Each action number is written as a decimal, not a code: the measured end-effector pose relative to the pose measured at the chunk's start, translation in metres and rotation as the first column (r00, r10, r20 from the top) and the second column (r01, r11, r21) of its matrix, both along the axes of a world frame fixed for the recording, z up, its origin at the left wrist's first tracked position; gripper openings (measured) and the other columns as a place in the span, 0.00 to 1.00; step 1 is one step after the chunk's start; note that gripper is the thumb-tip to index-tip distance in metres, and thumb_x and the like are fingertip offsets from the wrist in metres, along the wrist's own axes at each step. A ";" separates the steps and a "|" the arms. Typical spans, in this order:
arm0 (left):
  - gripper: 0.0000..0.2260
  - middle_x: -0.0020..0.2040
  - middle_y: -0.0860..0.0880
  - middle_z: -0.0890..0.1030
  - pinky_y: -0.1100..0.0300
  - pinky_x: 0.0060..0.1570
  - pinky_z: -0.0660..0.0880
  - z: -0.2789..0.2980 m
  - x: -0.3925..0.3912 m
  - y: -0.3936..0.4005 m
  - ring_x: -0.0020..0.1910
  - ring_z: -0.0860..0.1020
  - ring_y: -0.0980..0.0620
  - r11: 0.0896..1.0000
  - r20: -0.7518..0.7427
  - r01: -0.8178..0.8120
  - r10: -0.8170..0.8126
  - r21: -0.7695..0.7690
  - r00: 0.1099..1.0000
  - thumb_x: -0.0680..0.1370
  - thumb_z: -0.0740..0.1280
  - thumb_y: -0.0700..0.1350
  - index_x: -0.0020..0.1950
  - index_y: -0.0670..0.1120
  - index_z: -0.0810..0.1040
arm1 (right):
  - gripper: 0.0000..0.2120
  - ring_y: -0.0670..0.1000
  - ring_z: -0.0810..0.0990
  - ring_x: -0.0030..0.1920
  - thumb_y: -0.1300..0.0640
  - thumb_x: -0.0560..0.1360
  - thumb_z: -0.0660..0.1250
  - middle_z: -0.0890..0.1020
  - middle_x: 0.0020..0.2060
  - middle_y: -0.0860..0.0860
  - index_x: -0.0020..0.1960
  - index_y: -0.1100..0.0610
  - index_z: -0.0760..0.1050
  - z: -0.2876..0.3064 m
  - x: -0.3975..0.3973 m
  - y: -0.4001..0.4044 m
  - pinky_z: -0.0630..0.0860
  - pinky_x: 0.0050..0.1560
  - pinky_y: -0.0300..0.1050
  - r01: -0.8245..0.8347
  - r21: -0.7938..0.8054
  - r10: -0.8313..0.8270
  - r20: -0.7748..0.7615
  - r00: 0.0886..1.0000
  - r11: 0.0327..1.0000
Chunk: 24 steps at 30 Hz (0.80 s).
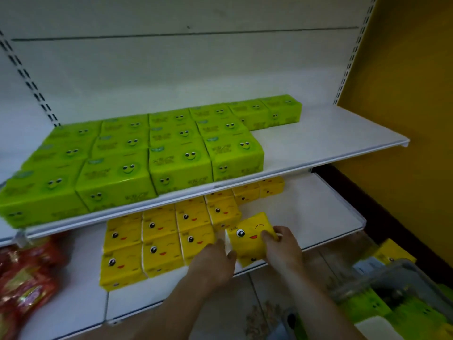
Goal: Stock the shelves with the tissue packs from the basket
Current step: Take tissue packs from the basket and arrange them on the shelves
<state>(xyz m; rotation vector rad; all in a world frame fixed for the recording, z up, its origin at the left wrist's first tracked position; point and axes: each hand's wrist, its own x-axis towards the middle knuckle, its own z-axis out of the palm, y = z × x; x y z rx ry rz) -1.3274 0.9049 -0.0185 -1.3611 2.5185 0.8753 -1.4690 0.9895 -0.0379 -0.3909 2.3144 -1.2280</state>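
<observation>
Both of my hands hold one yellow tissue pack with a winking face, at the front edge of the lower shelf. My left hand grips its left side and my right hand grips its right side. The pack sits tilted, just right of the rows of yellow tissue packs lying on that shelf. Green tissue packs cover most of the upper shelf. The grey basket at lower right holds more green and yellow packs.
Red shiny packages lie on the lower shelf at far left. A yellow wall panel borders the shelving on the right. Bare shelf surface shows right of the packs on both shelves. Tiled floor lies below the shelf.
</observation>
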 end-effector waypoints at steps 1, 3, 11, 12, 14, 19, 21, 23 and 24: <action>0.22 0.68 0.41 0.74 0.53 0.62 0.71 -0.012 0.003 -0.012 0.66 0.73 0.42 0.998 0.073 0.052 -0.050 -0.023 0.996 0.83 0.55 0.56 0.71 0.44 0.68 | 0.18 0.61 0.77 0.56 0.52 0.77 0.65 0.79 0.57 0.58 0.64 0.56 0.72 -0.013 -0.002 -0.013 0.76 0.55 0.52 0.008 0.023 -0.008 0.007 1.000 1.000; 0.21 0.69 0.41 0.72 0.50 0.64 0.71 -0.038 0.007 -0.037 0.66 0.72 0.41 0.988 0.189 0.146 -0.136 -0.043 0.973 0.83 0.55 0.55 0.70 0.45 0.69 | 0.19 0.62 0.77 0.58 0.52 0.77 0.64 0.79 0.59 0.60 0.65 0.58 0.72 -0.040 -0.005 -0.039 0.75 0.56 0.52 0.028 0.053 -0.029 0.024 0.999 0.998; 0.22 0.79 0.45 0.54 0.46 0.72 0.63 -0.119 0.022 -0.087 0.76 0.56 0.41 0.918 0.387 0.384 -0.321 -0.094 0.864 0.83 0.52 0.56 0.75 0.49 0.63 | 0.17 0.64 0.76 0.60 0.55 0.79 0.61 0.78 0.61 0.61 0.67 0.58 0.72 -0.127 -0.016 -0.110 0.73 0.58 0.53 0.120 0.111 -0.130 0.088 0.988 0.986; 0.22 0.79 0.46 0.54 0.46 0.72 0.63 -0.121 0.022 -0.088 0.76 0.56 0.41 0.916 0.375 0.384 -0.318 -0.115 0.871 0.83 0.53 0.56 0.75 0.49 0.64 | 0.17 0.64 0.76 0.60 0.55 0.80 0.60 0.78 0.61 0.62 0.67 0.57 0.73 -0.135 -0.015 -0.113 0.73 0.57 0.52 0.128 0.140 -0.138 0.062 0.989 0.982; 0.20 0.78 0.47 0.56 0.48 0.71 0.65 -0.121 0.022 -0.091 0.74 0.59 0.43 0.921 0.330 0.357 -0.293 -0.153 0.897 0.83 0.54 0.55 0.72 0.49 0.67 | 0.16 0.65 0.77 0.56 0.54 0.80 0.59 0.76 0.60 0.64 0.65 0.57 0.74 -0.145 -0.011 -0.118 0.73 0.54 0.51 0.132 0.192 -0.132 -0.013 0.991 0.973; 0.20 0.77 0.49 0.60 0.49 0.70 0.67 -0.120 0.019 -0.099 0.73 0.62 0.45 0.936 0.277 0.330 -0.287 -0.122 0.917 0.82 0.56 0.56 0.71 0.49 0.69 | 0.18 0.64 0.76 0.57 0.51 0.81 0.57 0.75 0.61 0.64 0.67 0.59 0.71 -0.153 -0.009 -0.125 0.72 0.54 0.51 0.068 0.224 -0.070 -0.001 0.998 0.972; 0.21 0.75 0.47 0.64 0.50 0.69 0.67 -0.113 0.017 -0.099 0.71 0.65 0.45 0.943 0.255 0.310 -0.273 -0.120 0.928 0.82 0.57 0.55 0.72 0.49 0.69 | 0.23 0.63 0.74 0.63 0.49 0.81 0.58 0.74 0.65 0.62 0.72 0.58 0.67 -0.144 -0.013 -0.119 0.72 0.60 0.53 0.020 0.242 -0.027 0.024 0.999 0.970; 0.20 0.70 0.45 0.69 0.51 0.66 0.70 -0.103 0.009 -0.094 0.68 0.69 0.44 0.948 0.219 0.288 -0.254 -0.139 0.942 0.82 0.58 0.54 0.71 0.48 0.70 | 0.25 0.62 0.73 0.65 0.50 0.81 0.58 0.73 0.67 0.62 0.75 0.57 0.63 -0.126 -0.019 -0.107 0.71 0.62 0.51 -0.008 0.229 0.009 -0.005 1.000 0.973; 0.19 0.68 0.45 0.71 0.51 0.64 0.71 -0.097 0.003 -0.090 0.67 0.70 0.44 0.948 0.200 0.284 -0.253 -0.144 0.947 0.82 0.57 0.54 0.70 0.48 0.71 | 0.25 0.61 0.73 0.66 0.50 0.81 0.59 0.73 0.67 0.61 0.76 0.57 0.63 -0.114 -0.021 -0.099 0.70 0.63 0.50 -0.025 0.213 0.033 -0.033 0.999 0.977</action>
